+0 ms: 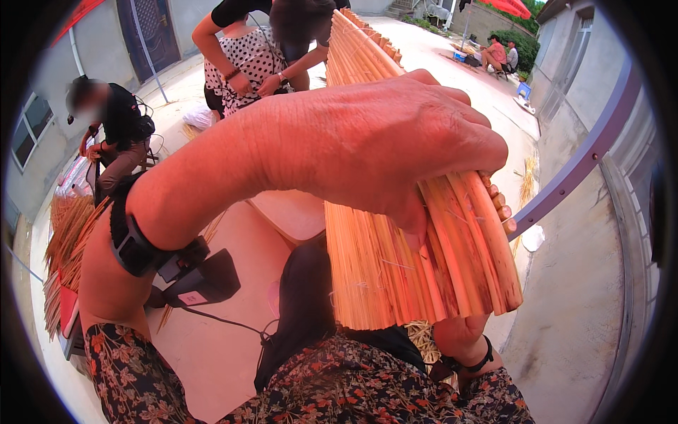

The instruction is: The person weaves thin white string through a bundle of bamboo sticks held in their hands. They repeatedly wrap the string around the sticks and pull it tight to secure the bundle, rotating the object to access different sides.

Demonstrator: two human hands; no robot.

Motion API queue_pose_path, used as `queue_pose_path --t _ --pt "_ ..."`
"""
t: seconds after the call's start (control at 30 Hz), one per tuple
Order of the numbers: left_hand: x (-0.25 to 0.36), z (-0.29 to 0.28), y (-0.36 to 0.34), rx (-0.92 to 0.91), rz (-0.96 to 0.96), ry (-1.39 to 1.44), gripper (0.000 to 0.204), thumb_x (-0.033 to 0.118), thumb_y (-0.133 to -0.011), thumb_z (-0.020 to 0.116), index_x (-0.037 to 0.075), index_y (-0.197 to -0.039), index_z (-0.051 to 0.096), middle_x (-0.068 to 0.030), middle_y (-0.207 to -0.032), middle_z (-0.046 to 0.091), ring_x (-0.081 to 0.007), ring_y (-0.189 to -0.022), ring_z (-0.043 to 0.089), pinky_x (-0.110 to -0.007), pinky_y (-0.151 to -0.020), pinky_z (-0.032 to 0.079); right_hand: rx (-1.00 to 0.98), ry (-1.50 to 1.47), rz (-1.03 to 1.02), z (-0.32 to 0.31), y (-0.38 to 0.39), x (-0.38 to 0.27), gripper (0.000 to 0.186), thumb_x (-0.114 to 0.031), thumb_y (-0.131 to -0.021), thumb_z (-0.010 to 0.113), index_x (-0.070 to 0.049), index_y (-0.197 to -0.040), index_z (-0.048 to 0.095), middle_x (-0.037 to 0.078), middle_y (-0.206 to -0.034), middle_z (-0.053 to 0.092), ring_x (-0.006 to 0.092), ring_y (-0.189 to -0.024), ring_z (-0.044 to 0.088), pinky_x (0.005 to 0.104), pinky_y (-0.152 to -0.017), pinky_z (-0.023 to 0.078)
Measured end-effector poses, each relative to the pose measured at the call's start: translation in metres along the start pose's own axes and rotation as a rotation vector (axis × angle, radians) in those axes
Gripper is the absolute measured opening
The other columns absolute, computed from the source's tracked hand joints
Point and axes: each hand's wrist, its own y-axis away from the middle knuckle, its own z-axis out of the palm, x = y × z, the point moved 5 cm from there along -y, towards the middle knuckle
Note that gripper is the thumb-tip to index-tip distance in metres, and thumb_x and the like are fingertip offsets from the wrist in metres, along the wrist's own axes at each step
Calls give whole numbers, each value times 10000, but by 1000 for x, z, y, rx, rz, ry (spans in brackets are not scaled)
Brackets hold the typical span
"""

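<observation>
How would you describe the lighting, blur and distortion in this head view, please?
Head view: bright, even daylight with soft shadows; black fisheye rim; the grey metal bar bows; the left hand, close up, looms large over the sharp bundle of tan split reeds.

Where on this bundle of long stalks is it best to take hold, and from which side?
Probably near the cut ends, where the left hand already wraps over the bundle of stalks from above. The stalks lie flush and packed there. The right hand shows only fingertips at the far edge, so coming from both sides seems safest.
</observation>
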Motion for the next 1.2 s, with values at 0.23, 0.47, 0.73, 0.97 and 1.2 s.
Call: queue_pose_path --t 0.23,0.47,0.73,0.97,1.2 --pt "6 -4 8 -107 -82 2 455 195 -636 868 73 -927 539 -72 -937 606 -295 -1027 573 -435 -915 418 4 2 65 26 0 -3 1161 -438 -756 858 -10 -1491 67 268 -1489 335 335 -1366 417 478 -1129 331" --pt "6 -4 2 -63 -34 11 484 209 -626 880 75 -939 536 -68 -937 602 -291 -1017 569 -429 -913 412 83 350 -62 26 1 -12 990 -370 -874 732 107 -1482 113 304 -1495 323 374 -1301 488 464 -1080 397" --pt "10 -15 15 -48 -70 -23 362 71 -633 798 77 -886 539 -55 -843 520 -283 -865 536 -385 -831 425 -130 614 -251 36 -18 -39 995 -398 -831 767 123 -1475 218 297 -1313 518 354 -1165 579 438 -1004 450" --pt "46 -67 135 69 -745 -218 304 83 -675 757 51 -920 579 -54 -787 578 -230 -784 569 -317 -713 456 -130 702 -560 36 24 -44 737 -370 -785 822 38 -1309 503 178 -1039 635 272 -904 629 376 -748 497" --pt "134 -33 237 334 -854 -525 237 177 -699 733 32 -873 666 -40 -739 516 -171 -691 518 -292 -610 408 -381 412 52 67 43 28 291 -149 -912 674 12 -1153 644 137 -984 689 286 -881 678 329 -798 521"
